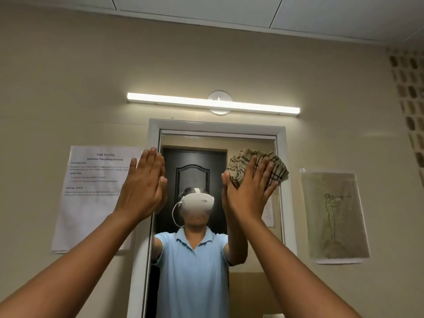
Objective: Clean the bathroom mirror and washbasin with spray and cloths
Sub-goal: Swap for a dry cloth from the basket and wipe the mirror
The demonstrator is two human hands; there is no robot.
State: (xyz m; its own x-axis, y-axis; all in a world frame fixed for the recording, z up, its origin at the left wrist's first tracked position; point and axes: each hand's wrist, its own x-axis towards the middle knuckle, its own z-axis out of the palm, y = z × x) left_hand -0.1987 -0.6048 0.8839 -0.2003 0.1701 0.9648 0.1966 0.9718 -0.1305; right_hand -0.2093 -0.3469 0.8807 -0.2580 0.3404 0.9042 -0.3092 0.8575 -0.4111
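Observation:
The white-framed mirror [215, 143] hangs on the beige wall straight ahead and reflects a person in a light blue shirt with a white headset. My right hand [250, 189] is flat, palm forward, pressing a beige cloth with dark stripes [275, 168] against the mirror's upper right part. My left hand [143, 187] is raised flat at the mirror's left edge, fingers together and straight, holding nothing. Washbasin and spray are out of view.
A lit tube lamp [213, 103] is mounted above the mirror. A printed paper sheet [91, 198] is taped to the wall on the left, and a drawing of a figure [333, 216] on the right. A dark door shows in the reflection.

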